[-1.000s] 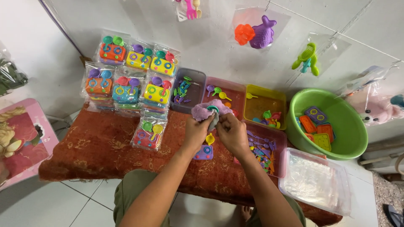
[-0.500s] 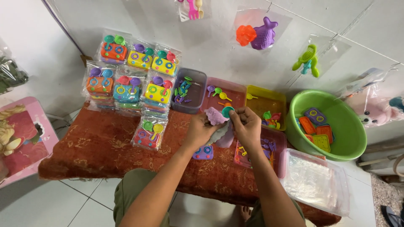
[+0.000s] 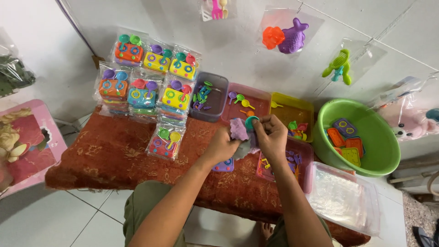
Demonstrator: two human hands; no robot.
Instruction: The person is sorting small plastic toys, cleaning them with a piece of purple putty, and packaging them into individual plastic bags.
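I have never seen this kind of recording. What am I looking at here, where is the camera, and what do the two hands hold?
There is no machine here: a person works with two bare hands. The one camera sits on the person's head and looks down, so you see their own arms from above.

The left hand and the right hand meet over a low table with a red patterned cloth. Together they hold a small purple toy piece, a teal toy cup and what looks like a clear bag; the exact grip is hard to see.

On the cloth lie sealed bags of colourful toy stoves, a grey tray, a pink tray and a yellow tray of tiny utensils. To the right stand a green basin with flat toy pieces and a clear box of bags. More bagged toys hang on the wall.
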